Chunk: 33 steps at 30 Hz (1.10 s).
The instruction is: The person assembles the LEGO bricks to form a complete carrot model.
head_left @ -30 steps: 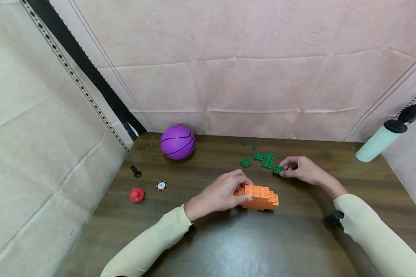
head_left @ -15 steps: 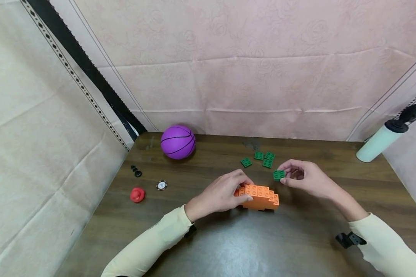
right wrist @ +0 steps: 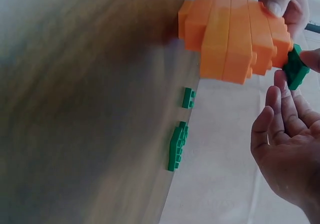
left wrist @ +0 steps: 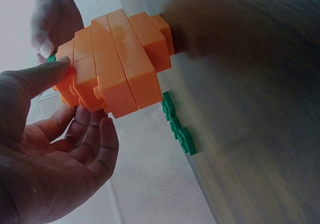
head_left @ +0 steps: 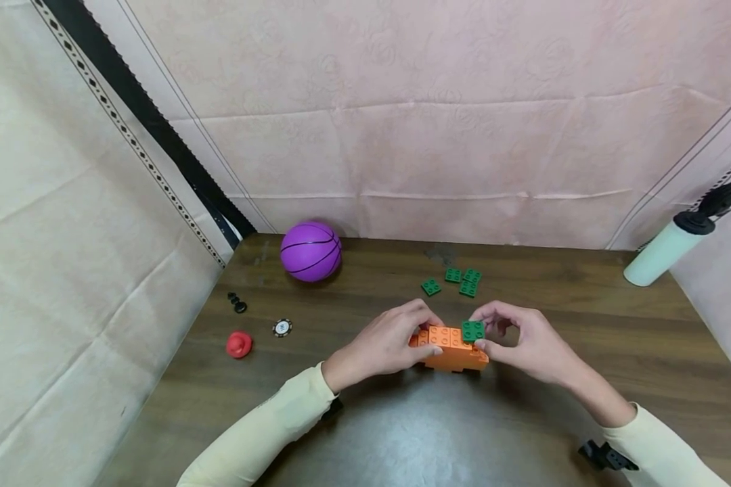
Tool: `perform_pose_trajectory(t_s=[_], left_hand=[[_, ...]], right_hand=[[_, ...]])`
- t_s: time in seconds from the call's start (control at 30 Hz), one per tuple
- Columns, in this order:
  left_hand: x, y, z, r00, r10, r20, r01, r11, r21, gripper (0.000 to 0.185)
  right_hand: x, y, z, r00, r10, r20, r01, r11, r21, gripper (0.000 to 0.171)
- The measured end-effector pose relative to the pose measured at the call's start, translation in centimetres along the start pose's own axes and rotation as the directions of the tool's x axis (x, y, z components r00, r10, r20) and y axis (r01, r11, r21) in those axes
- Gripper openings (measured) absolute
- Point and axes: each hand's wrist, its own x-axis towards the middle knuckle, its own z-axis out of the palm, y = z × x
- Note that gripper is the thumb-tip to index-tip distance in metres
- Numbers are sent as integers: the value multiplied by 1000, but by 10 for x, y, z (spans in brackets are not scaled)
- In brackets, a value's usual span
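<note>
An orange block stack [head_left: 453,353], built from joined toy building bricks with studs on top, stands on the table in front of me. My left hand [head_left: 390,341] grips its left end, thumb on the near side and fingers behind, as the left wrist view shows too. My right hand [head_left: 526,341] pinches a green building brick [head_left: 472,331] between thumb and fingers. That brick is over the stack's top right end, and in the right wrist view the green brick [right wrist: 296,67] sits tilted right at the orange studs.
Several loose green bricks [head_left: 468,289] lie behind the stack. A purple ball [head_left: 311,251] sits at the back left. Nearer are small black pieces [head_left: 237,303], a poker chip [head_left: 282,327] and a red hat-shaped piece [head_left: 239,344]. A mint-green bottle [head_left: 667,253] stands at the far right.
My right hand has picked up one green brick from beside the others and carried it left and toward me, over the orange stack. My left hand has stayed on the stack.
</note>
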Motion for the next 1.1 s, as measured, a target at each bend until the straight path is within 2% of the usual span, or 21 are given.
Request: perform_pose_trajectory(t_s=[0.27, 0.5, 0.97, 1.1], left_hand=[[0, 0, 0, 1000, 8, -9, -8, 1000, -7, 33], [0, 0, -1, 1000, 3, -5, -3, 1000, -8, 33], [1, 1, -2, 1000, -1, -9, 1, 1000, -15, 32], [1, 1, -2, 1000, 0, -8, 0, 1000, -19, 31]], right_hand=[[-3, -2, 6, 999, -37, -32, 36, 999, -29, 31], [-6, -2, 9, 998, -29, -64, 26, 999, -38, 32], [-7, -2, 8, 997, -18, -78, 14, 998, -58, 33], [-6, -1, 6, 997, -34, -70, 27, 995, -99, 36]])
